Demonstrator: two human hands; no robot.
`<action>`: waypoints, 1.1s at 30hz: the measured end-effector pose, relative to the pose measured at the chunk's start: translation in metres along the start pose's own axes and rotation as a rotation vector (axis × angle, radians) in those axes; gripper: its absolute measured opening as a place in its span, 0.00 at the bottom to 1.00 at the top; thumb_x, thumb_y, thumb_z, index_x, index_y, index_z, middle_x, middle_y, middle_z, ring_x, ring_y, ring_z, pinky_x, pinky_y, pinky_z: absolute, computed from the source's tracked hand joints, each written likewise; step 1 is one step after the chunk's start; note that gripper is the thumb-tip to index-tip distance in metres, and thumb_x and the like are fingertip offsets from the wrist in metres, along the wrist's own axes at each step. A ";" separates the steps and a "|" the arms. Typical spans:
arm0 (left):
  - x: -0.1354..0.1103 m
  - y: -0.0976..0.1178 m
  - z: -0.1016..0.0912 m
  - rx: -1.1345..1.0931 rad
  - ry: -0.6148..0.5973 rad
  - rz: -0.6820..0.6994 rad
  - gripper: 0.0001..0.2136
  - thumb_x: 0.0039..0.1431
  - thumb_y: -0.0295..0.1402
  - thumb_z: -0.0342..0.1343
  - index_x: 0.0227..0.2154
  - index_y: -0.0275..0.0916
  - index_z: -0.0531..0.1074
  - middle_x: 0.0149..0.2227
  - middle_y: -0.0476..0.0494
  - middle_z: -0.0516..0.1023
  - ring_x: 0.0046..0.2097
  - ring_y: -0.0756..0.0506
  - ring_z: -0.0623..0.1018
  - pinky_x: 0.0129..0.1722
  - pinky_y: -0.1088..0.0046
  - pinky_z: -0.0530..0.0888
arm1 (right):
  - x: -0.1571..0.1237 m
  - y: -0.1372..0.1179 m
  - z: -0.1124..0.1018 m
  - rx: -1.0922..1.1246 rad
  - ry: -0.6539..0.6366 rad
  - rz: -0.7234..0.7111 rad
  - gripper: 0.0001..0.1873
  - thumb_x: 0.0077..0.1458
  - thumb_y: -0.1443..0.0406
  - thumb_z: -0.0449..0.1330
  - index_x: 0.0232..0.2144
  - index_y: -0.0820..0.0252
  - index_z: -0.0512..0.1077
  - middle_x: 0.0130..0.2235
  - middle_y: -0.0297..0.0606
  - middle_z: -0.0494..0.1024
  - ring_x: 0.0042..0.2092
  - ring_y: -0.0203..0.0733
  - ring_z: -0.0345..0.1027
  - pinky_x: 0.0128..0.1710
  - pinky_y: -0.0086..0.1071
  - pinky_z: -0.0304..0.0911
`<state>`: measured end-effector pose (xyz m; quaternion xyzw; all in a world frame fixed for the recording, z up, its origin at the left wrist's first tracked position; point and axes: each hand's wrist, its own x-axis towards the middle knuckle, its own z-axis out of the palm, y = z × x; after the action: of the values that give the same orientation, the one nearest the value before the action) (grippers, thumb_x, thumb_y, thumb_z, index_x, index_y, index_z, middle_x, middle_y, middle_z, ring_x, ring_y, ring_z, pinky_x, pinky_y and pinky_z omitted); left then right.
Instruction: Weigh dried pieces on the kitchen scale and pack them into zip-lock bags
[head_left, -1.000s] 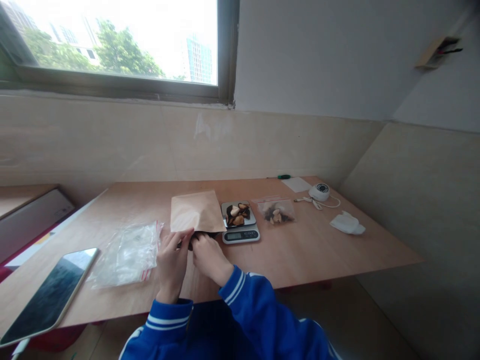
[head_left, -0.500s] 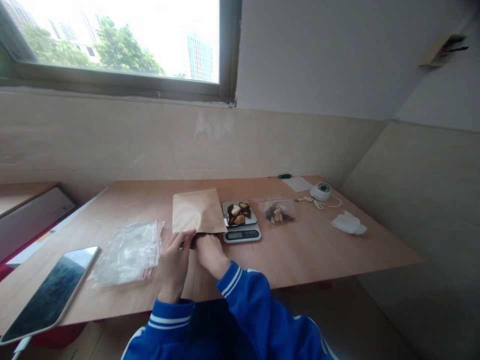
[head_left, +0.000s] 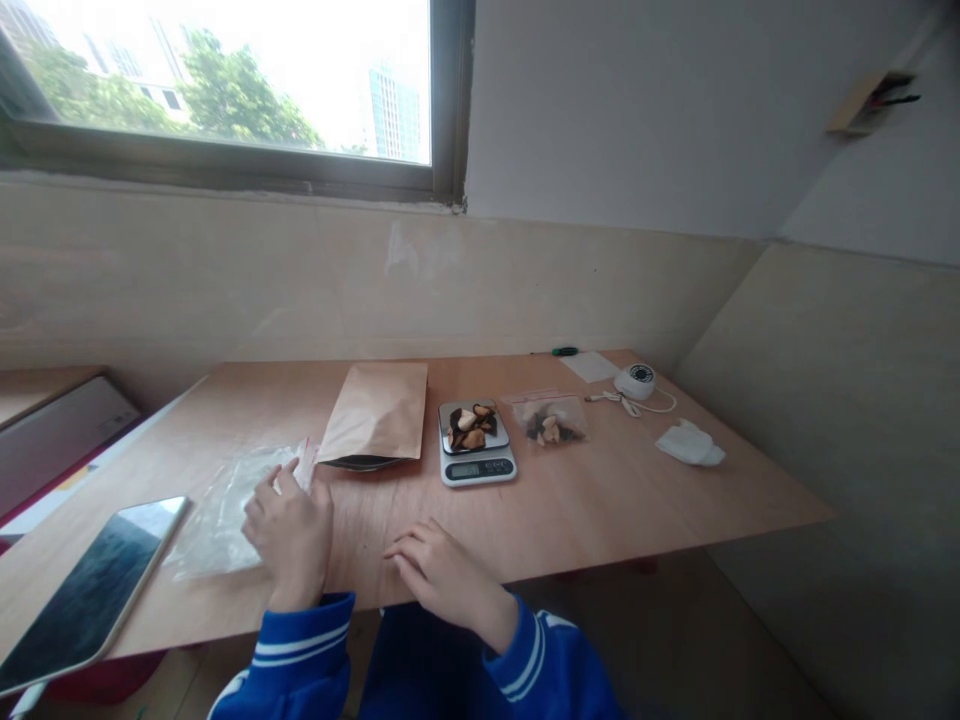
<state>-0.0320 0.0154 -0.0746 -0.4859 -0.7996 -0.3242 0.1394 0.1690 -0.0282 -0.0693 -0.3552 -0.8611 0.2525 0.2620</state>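
Note:
My left hand is over the right side of a pile of clear zip-lock bags, fingers apart and slightly bent; I cannot tell whether it touches them. Close to the table's front edge, my right hand holds nothing, its fingers loosely stretched out. A brown kraft paper pouch lies beyond my hands, its mouth slightly parted towards me. To its right stands a white kitchen scale bearing several dried mushroom pieces. Farther right is a zip-lock bag with similar dark and pale pieces inside.
A phone with a cable plugged in lies at the left table edge. Towards the back right are a white round device with a cord, a paper sheet and a green-handled tool. A crumpled white tissue lies at right.
Both hands have left the paper pouch, which now lies flat and turned slightly. My left hand has moved left to the clear bags; my right hand has come out of the pouch and back towards me.

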 end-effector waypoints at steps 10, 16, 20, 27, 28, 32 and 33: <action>-0.003 -0.012 -0.015 -0.301 0.120 -0.068 0.12 0.58 0.35 0.49 0.38 0.34 0.72 0.33 0.40 0.74 0.30 0.44 0.72 0.32 0.65 0.69 | 0.004 -0.011 -0.008 0.276 0.220 0.049 0.14 0.62 0.70 0.50 0.45 0.57 0.72 0.42 0.38 0.76 0.47 0.39 0.69 0.49 0.34 0.67; -0.045 0.066 -0.032 -0.633 0.107 0.430 0.10 0.62 0.33 0.50 0.44 0.39 0.72 0.36 0.43 0.76 0.37 0.47 0.76 0.38 0.70 0.74 | 0.029 -0.017 -0.012 0.555 0.606 0.113 0.15 0.61 0.62 0.52 0.50 0.58 0.66 0.46 0.42 0.75 0.45 0.39 0.72 0.45 0.32 0.70; -0.057 0.084 -0.022 -0.812 -0.046 0.598 0.18 0.64 0.27 0.45 0.56 0.42 0.64 0.48 0.39 0.73 0.47 0.45 0.76 0.43 0.70 0.76 | 0.027 -0.007 -0.029 0.664 0.696 0.190 0.13 0.61 0.58 0.54 0.44 0.59 0.70 0.42 0.41 0.78 0.42 0.40 0.75 0.41 0.33 0.72; -0.041 0.092 -0.004 -0.862 -0.059 0.676 0.22 0.61 0.27 0.52 0.57 0.48 0.64 0.38 0.47 0.70 0.38 0.51 0.75 0.37 0.76 0.76 | 0.015 0.016 -0.051 0.690 0.611 0.242 0.14 0.57 0.57 0.58 0.39 0.60 0.75 0.37 0.40 0.81 0.41 0.45 0.76 0.41 0.36 0.72; -0.038 0.093 -0.002 -0.864 -0.049 0.677 0.20 0.61 0.27 0.53 0.56 0.48 0.66 0.38 0.47 0.70 0.38 0.51 0.75 0.37 0.76 0.76 | 0.015 0.018 -0.052 0.696 0.601 0.252 0.14 0.57 0.57 0.57 0.39 0.61 0.75 0.37 0.41 0.81 0.40 0.45 0.76 0.41 0.36 0.72; -0.036 0.095 0.011 -0.884 0.008 0.653 0.14 0.59 0.28 0.55 0.47 0.45 0.73 0.39 0.46 0.71 0.40 0.49 0.76 0.39 0.73 0.77 | 0.016 0.025 -0.056 0.697 0.565 0.279 0.16 0.56 0.56 0.58 0.39 0.62 0.76 0.38 0.41 0.81 0.42 0.47 0.76 0.42 0.36 0.71; -0.037 0.095 0.016 -0.886 0.020 0.650 0.13 0.59 0.27 0.55 0.46 0.45 0.73 0.39 0.46 0.72 0.40 0.48 0.76 0.40 0.72 0.77 | 0.017 0.027 -0.056 0.695 0.558 0.283 0.17 0.56 0.55 0.58 0.39 0.62 0.76 0.39 0.41 0.81 0.42 0.47 0.76 0.43 0.36 0.71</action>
<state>0.0697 0.0305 -0.0700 -0.7170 -0.3940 -0.5747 0.0220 0.2068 0.0145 -0.0406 -0.4146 -0.5654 0.4539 0.5499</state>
